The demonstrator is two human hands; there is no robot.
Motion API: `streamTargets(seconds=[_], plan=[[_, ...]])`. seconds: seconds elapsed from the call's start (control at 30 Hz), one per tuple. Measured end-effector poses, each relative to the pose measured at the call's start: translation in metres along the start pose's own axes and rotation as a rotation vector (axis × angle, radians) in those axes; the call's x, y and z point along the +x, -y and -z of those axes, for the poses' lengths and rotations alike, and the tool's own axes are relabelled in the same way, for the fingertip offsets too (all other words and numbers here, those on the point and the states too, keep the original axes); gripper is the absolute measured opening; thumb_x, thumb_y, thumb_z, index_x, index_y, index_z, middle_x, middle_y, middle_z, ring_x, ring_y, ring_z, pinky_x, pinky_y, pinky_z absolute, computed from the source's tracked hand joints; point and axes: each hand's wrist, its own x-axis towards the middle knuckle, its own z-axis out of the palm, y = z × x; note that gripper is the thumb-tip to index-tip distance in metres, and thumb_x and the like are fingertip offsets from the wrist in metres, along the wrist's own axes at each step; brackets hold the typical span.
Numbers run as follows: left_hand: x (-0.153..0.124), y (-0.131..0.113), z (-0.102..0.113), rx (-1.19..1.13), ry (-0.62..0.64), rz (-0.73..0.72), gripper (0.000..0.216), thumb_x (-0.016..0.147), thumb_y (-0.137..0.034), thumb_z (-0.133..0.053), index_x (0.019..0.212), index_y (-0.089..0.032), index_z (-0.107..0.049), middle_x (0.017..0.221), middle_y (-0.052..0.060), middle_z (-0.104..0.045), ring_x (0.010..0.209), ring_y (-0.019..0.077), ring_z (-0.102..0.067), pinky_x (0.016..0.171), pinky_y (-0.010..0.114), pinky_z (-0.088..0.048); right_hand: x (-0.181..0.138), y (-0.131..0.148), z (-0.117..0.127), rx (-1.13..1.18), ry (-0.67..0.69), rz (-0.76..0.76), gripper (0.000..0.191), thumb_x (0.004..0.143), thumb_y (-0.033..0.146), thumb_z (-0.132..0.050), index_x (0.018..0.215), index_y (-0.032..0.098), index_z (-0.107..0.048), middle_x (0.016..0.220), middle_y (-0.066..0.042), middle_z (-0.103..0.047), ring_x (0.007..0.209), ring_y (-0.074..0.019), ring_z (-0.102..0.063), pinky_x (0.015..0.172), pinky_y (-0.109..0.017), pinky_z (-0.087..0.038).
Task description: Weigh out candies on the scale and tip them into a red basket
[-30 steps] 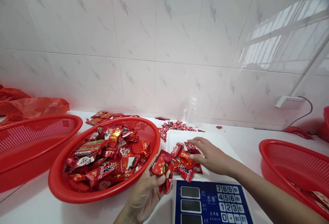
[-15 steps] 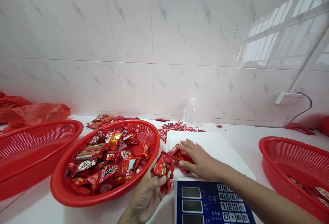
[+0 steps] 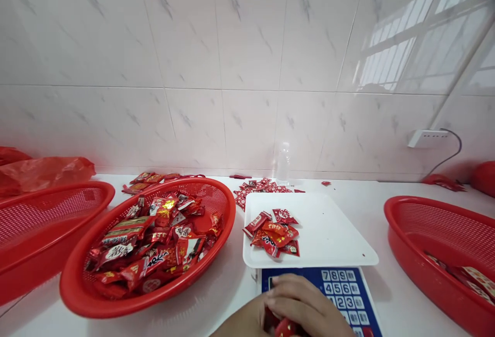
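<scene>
My two hands meet at the bottom edge, over the blue keypad of the scale (image 3: 340,288). My right hand (image 3: 309,306) curls its fingers down over a few red wrapped candies (image 3: 284,327). My left hand (image 3: 243,322) presses against the same candies from the left, its fingers mostly covered. On the scale's white tray (image 3: 328,229) lies a small pile of red candies (image 3: 273,231). Left of the scale, a red mesh basket (image 3: 216,226) holds several more candies.
Another red basket (image 3: 46,223) sits at far left with red plastic bags (image 3: 42,169) behind it. A third red basket (image 3: 436,244) at right holds a few packets. Loose candies (image 3: 263,187) lie by the tiled wall. A wall socket (image 3: 425,138) with a cable is at right.
My right hand has left the pile on the tray and come back to the keypad. My left hand moved right with its candies, and the hands now meet. The view shifted slightly.
</scene>
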Motion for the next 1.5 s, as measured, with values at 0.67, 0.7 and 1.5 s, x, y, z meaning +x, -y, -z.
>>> streamTargets(seconds=[0.67,0.7,1.5], plan=[[-0.005,0.013,0.002,-0.052,0.06,0.009,0.039,0.062,-0.017,-0.085,0.095,-0.016,-0.066,0.089,0.005,-0.066,0.078,0.0113,-0.059,0.072,0.02,-0.039,0.042,-0.061,0.056,-0.226,0.263,-0.587,0.041,0.093,0.021,-0.042,0.132,0.023,-0.051,0.141,-0.009,-0.049,0.131,-0.0216,-0.044,0.109,-0.044,-0.037],[-0.005,0.013,0.004,-0.059,0.071,0.017,0.039,0.062,-0.016,-0.085,0.096,-0.015,-0.066,0.09,0.006,-0.066,0.079,0.0116,-0.06,0.073,0.021,-0.039,0.045,-0.07,0.055,-0.235,0.304,-0.586,0.044,0.091,0.019,-0.043,0.134,0.024,-0.051,0.144,-0.009,-0.046,0.132,-0.0233,-0.043,0.108,-0.045,-0.037],[0.0,0.019,0.011,-0.079,0.136,0.053,0.045,0.057,-0.015,-0.086,0.097,-0.015,-0.066,0.093,0.006,-0.067,0.082,0.0145,-0.063,0.077,0.025,-0.04,0.063,-0.072,0.047,-0.185,0.272,-0.55,0.044,0.087,0.008,-0.042,0.123,0.022,-0.06,0.133,-0.008,-0.059,0.123,-0.0218,-0.054,0.105,-0.043,-0.042]])
